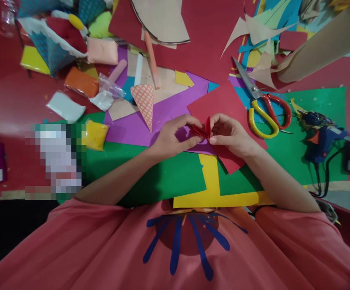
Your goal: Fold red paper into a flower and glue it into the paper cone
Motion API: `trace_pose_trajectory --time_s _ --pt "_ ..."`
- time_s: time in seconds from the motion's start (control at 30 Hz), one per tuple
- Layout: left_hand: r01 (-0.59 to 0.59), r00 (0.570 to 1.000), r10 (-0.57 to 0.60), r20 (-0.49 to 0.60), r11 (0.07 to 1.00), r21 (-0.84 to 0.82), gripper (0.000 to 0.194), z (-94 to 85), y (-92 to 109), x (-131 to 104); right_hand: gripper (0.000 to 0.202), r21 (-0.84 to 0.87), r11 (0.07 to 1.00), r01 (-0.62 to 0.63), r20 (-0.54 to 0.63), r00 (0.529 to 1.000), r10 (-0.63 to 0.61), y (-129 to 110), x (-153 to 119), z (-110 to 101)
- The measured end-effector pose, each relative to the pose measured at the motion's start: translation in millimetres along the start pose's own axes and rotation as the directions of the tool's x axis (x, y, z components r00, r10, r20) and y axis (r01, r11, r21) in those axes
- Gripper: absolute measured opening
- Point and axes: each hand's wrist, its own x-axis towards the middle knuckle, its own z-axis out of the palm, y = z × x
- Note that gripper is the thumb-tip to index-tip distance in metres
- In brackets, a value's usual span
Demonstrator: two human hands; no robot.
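Observation:
Between my two hands is a small piece of folded red paper (203, 131), its layers fanned upward. My left hand (176, 135) pinches its left side between thumb and fingers. From the other side, my right hand (229, 133) grips it near the bottom with thumb and forefinger. Under the hands lie a red paper sheet (231, 159) and a purple sheet (126, 131). Scissors (255, 92) with one yellow and one red handle rest just beyond my right hand. A small patterned paper cone (144, 102) lies past my left hand.
A blue glue gun (323, 141) with a cord sits at the right on a green sheet (335, 104). A cardboard tube (323, 46) slants in at upper right. Packets of clay, such as an orange one (81, 81), and a larger blue cone (52, 44) crowd the upper left.

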Motion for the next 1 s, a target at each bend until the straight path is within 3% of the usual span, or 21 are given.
trace_pose_trajectory --time_s 0.47,0.83,1.0 --pt "0.061 0.998 -0.061 0.007 0.998 0.017 0.038 1.5 3.3 -1.0 0.038 -0.14 0.989 0.056 -0.018 0.998 -0.059 2.5 -2.0 0.7" --pt "0.07 0.997 -0.071 -0.021 0.997 -0.02 0.047 2.4 -4.9 -4.0 0.031 -0.25 0.952 0.177 -0.062 0.978 -0.198 0.7 -0.3 1.4" --pt "0.083 0.996 -0.083 -0.038 0.997 -0.002 0.038 2.0 -3.0 -2.5 0.037 -0.237 0.959 0.156 -0.11 0.976 -0.186 4.0 -0.3 0.3"
